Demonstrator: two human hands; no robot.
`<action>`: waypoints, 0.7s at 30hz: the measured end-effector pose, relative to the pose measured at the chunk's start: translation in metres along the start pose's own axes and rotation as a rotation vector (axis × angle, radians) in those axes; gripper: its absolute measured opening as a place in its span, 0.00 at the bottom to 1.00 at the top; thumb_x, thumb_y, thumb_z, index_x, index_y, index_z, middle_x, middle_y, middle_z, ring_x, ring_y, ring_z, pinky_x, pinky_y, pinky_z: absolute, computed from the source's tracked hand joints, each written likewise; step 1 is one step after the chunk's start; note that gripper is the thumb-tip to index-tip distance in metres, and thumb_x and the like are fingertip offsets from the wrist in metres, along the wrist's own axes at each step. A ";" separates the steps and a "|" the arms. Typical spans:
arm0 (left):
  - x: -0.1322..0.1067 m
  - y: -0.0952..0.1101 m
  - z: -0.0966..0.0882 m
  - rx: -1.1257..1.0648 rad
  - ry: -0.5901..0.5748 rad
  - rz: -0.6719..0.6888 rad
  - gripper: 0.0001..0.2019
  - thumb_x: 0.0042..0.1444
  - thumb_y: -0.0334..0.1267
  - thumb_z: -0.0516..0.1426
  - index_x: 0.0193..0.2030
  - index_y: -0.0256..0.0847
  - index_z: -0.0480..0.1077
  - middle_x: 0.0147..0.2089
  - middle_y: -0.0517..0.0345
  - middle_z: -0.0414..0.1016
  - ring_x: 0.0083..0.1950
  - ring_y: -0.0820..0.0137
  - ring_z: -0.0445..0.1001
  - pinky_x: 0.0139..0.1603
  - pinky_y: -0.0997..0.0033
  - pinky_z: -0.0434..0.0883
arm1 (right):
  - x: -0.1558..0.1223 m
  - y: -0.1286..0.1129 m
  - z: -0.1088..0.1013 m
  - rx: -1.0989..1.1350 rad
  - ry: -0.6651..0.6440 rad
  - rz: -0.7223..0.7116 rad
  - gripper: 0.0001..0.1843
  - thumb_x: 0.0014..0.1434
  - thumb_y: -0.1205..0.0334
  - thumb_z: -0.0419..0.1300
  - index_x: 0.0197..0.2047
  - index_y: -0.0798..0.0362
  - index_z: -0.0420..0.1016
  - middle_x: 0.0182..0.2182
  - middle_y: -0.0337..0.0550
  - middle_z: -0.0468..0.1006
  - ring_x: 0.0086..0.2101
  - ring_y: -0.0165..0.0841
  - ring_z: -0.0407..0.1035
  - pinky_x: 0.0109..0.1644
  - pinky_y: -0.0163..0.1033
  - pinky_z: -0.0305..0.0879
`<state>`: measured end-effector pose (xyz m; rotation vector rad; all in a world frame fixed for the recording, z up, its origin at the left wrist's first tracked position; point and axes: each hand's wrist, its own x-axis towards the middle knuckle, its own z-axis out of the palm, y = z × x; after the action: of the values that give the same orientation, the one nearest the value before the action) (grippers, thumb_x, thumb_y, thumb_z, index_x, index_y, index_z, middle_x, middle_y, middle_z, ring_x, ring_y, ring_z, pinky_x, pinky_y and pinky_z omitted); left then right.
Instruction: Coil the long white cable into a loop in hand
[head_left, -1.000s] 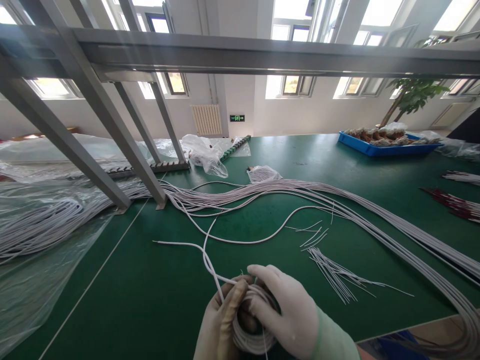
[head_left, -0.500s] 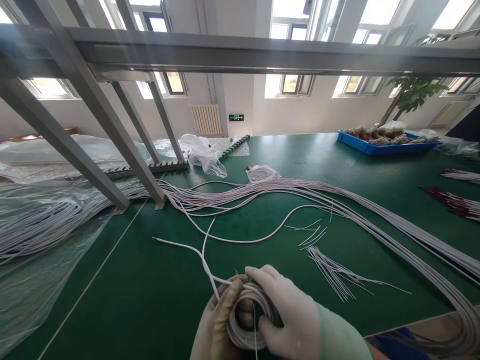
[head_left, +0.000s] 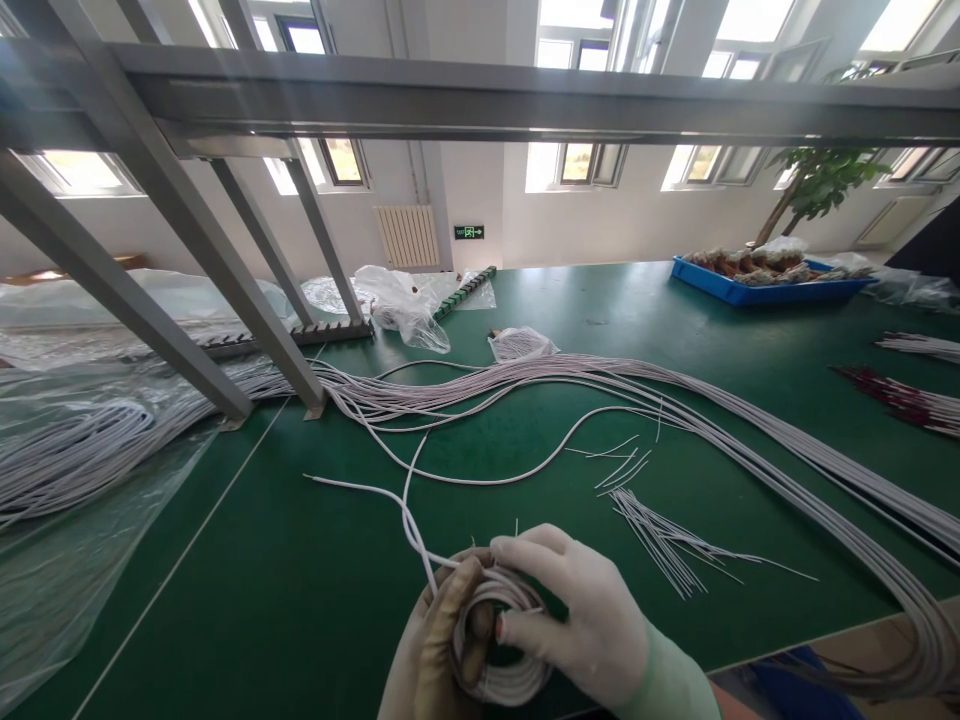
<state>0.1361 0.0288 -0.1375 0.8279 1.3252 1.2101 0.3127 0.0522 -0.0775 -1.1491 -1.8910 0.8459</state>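
A small coil of white cable (head_left: 511, 684) is held low in the middle of the head view, above the green table. My left hand (head_left: 433, 645), in a stained whitish glove, is closed around the coil's left side. On the right side, my gloved right hand (head_left: 583, 612) grips the coil, its thumb in the ring's opening and its fingers over the upper rim. A thin tie wire (head_left: 517, 526) sticks up behind those fingers; its lower part is hidden. Two cable ends cross as they leave the coil, and one bare-tipped cable end (head_left: 337, 484) lies to the left.
A long bundle of white cables (head_left: 480, 385) crosses the table and drops over its right edge. Thin cut wires (head_left: 660, 535) lie right of my hands. A metal frame (head_left: 217, 270) stands at left; a blue tray (head_left: 772, 294) sits at the back right.
The thin wire that hung across the ring's opening no longer shows there; a thin end now rises above the coil. My right thumb has moved further into the opening, and the view has shifted slightly.
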 end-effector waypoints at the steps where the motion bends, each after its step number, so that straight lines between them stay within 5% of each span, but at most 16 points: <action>1: 0.000 -0.003 -0.001 -0.009 0.006 -0.009 0.15 0.63 0.33 0.58 0.52 0.51 0.81 0.62 0.51 0.79 0.67 0.53 0.73 0.68 0.51 0.73 | 0.000 -0.001 -0.001 0.009 0.026 -0.036 0.21 0.67 0.50 0.67 0.60 0.47 0.80 0.47 0.47 0.81 0.44 0.39 0.78 0.50 0.40 0.75; 5: 0.004 0.001 0.001 -0.089 -0.031 -0.111 0.15 0.60 0.32 0.61 0.52 0.52 0.81 0.64 0.52 0.77 0.68 0.53 0.73 0.67 0.52 0.74 | 0.004 -0.004 -0.001 0.023 0.112 -0.090 0.12 0.72 0.58 0.62 0.53 0.49 0.85 0.42 0.45 0.83 0.41 0.35 0.79 0.46 0.35 0.76; 8: 0.011 0.022 0.004 -0.223 -0.182 -0.280 0.08 0.62 0.41 0.63 0.46 0.50 0.82 0.54 0.48 0.83 0.63 0.51 0.77 0.65 0.51 0.75 | 0.005 -0.004 0.001 -0.084 0.149 -0.118 0.14 0.74 0.57 0.60 0.50 0.52 0.86 0.39 0.47 0.83 0.38 0.36 0.78 0.43 0.36 0.76; 11: 0.013 0.044 0.009 -0.329 -0.291 -0.396 0.14 0.59 0.53 0.66 0.46 0.48 0.82 0.43 0.48 0.85 0.56 0.50 0.82 0.61 0.49 0.77 | 0.005 -0.003 0.003 -0.223 0.184 -0.144 0.18 0.76 0.55 0.55 0.47 0.53 0.86 0.35 0.47 0.81 0.34 0.36 0.76 0.37 0.38 0.74; 17: 0.002 0.057 0.018 -0.368 -0.164 -0.470 0.33 0.33 0.41 0.81 0.49 0.41 0.82 0.40 0.52 0.86 0.42 0.58 0.85 0.49 0.59 0.81 | 0.012 -0.003 0.004 -0.089 0.207 -0.066 0.13 0.72 0.60 0.60 0.41 0.51 0.87 0.31 0.42 0.79 0.31 0.33 0.74 0.35 0.35 0.69; 21: 0.004 0.053 0.020 -0.426 -0.142 -0.457 0.34 0.26 0.39 0.82 0.45 0.40 0.83 0.35 0.55 0.85 0.35 0.64 0.83 0.37 0.69 0.79 | 0.017 -0.003 0.007 0.092 0.213 0.057 0.07 0.64 0.63 0.67 0.40 0.48 0.89 0.29 0.39 0.78 0.30 0.31 0.73 0.34 0.33 0.69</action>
<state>0.1457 0.0484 -0.0848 0.2766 1.0158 0.9933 0.3000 0.0659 -0.0742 -1.1913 -1.6366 0.7997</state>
